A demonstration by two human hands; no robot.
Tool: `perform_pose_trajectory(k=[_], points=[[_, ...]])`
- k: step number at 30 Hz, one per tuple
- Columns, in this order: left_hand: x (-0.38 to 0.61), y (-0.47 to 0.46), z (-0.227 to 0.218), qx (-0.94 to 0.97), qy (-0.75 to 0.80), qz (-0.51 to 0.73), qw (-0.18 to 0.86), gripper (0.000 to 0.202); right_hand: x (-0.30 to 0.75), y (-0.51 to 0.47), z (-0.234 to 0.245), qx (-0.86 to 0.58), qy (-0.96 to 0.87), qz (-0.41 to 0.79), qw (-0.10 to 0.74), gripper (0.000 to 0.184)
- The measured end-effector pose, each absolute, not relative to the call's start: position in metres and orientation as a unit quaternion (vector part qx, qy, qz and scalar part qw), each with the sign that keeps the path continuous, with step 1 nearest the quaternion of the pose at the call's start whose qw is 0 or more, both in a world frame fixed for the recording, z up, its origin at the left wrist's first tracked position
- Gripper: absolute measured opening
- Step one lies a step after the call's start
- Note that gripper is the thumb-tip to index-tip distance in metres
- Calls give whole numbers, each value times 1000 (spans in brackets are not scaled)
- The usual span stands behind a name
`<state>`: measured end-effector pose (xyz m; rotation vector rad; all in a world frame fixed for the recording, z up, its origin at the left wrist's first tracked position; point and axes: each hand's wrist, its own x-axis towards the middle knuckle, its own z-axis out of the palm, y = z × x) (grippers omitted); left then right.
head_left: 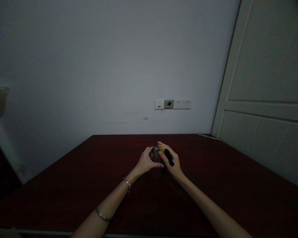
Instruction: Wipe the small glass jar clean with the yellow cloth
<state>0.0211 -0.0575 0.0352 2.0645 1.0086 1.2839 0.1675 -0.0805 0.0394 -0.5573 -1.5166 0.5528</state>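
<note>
My left hand (145,162) curls round a small grey-brown block-like object (157,156), its fingers on the far side and its thumb along the near side. From the right, my right hand (175,167) is closed on a yellow and black object (168,156). The yellow end points toward the grey-brown object, and the black part lies across the palm side. Whether the two objects touch I cannot tell, as fingers cover the place between them. Their exact kinds are too dark and small to make out. Two bracelets sit on my left forearm.
A dark red table (129,198) spreads under both arms and reaches a pale wall (114,66). White sockets (181,104) are set low in that wall. On the right stands a pale panelled door (268,79). A thin strip (209,136) lies near the table's far right corner.
</note>
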Motion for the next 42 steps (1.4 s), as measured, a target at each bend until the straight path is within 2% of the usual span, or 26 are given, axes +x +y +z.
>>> perform_pose_trajectory(k=[2, 8, 12, 16, 25, 29, 33, 37, 40, 42], points=[[21, -59, 36, 771, 365, 465, 238, 76, 167, -77, 40, -259, -652, 248, 668, 26], [20, -63, 40, 809, 349, 433, 190, 76, 169, -70, 42, -300, -595, 352, 658, 32], [19, -61, 39, 810, 355, 428, 184, 80, 170, -74, 41, -274, -656, 250, 658, 25], [18, -59, 35, 809, 367, 425, 174, 77, 174, -75, 40, -233, -746, 141, 608, 22], [15, -60, 35, 831, 331, 415, 168, 85, 180, -69, 46, -287, -726, 200, 593, 24], [16, -57, 32, 828, 338, 417, 159, 79, 179, -72, 42, -262, -776, 110, 563, 20], [18, -57, 32, 822, 335, 436, 150, 68, 180, -71, 38, -193, -816, 46, 543, 28], [18, -65, 39, 834, 315, 422, 164, 76, 181, -68, 42, -229, -777, 108, 576, 22], [18, -69, 42, 840, 309, 413, 169, 86, 181, -69, 48, -275, -729, 189, 597, 26], [18, -69, 41, 835, 323, 413, 167, 86, 179, -70, 49, -281, -719, 196, 605, 27]])
